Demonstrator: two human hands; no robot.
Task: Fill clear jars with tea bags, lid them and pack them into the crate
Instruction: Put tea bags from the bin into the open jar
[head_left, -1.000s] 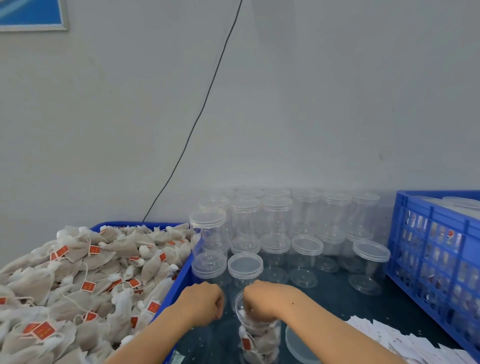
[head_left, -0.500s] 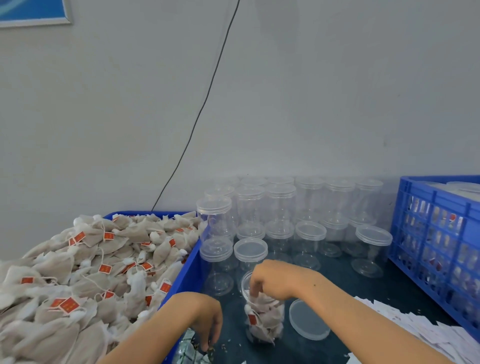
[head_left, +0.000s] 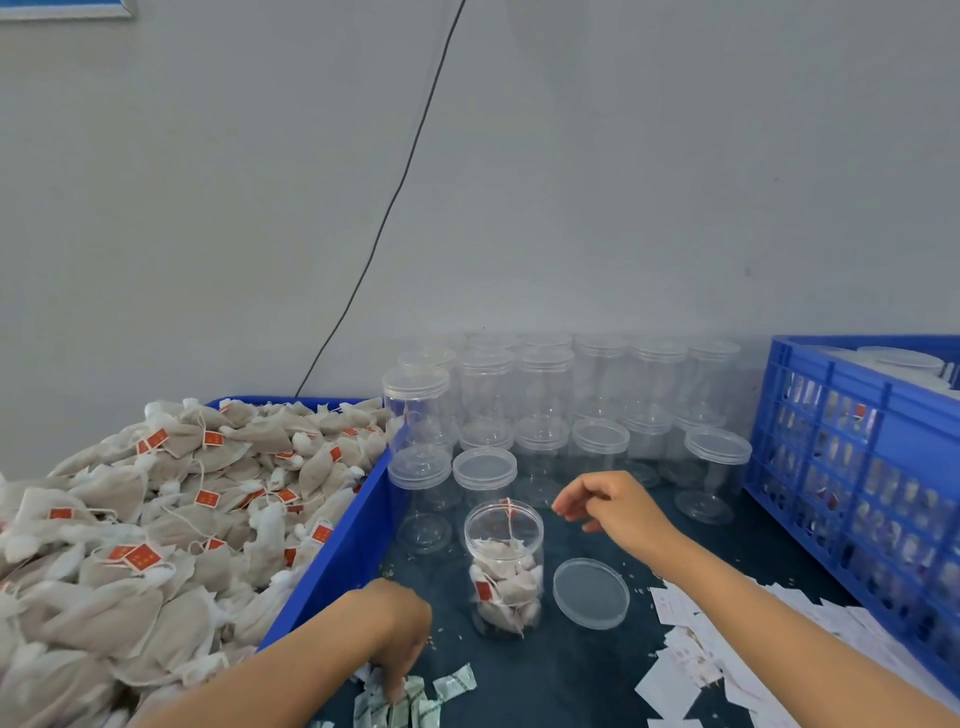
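Centre of frame: an open clear plastic jar (head_left: 504, 569), roughly half filled with beige tea bags, stands on the dark worktop (head_left: 561, 675), a red-tagged string draped over its rim and its round clear lid (head_left: 591, 593) lying just to the right. The right hand (head_left: 610, 506) hovers above and right of the jar with loosely curled fingers holding nothing. At lower centre, the left hand (head_left: 397, 631) pinches small green-and-white sachets (head_left: 415, 699); judged best practice is to drop one in centrally and tuck the string inside before lidding.

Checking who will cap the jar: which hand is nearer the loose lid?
Right. The right hand hovers just beyond the loose lid; the left hand is farther, across the open jar, on small packets.
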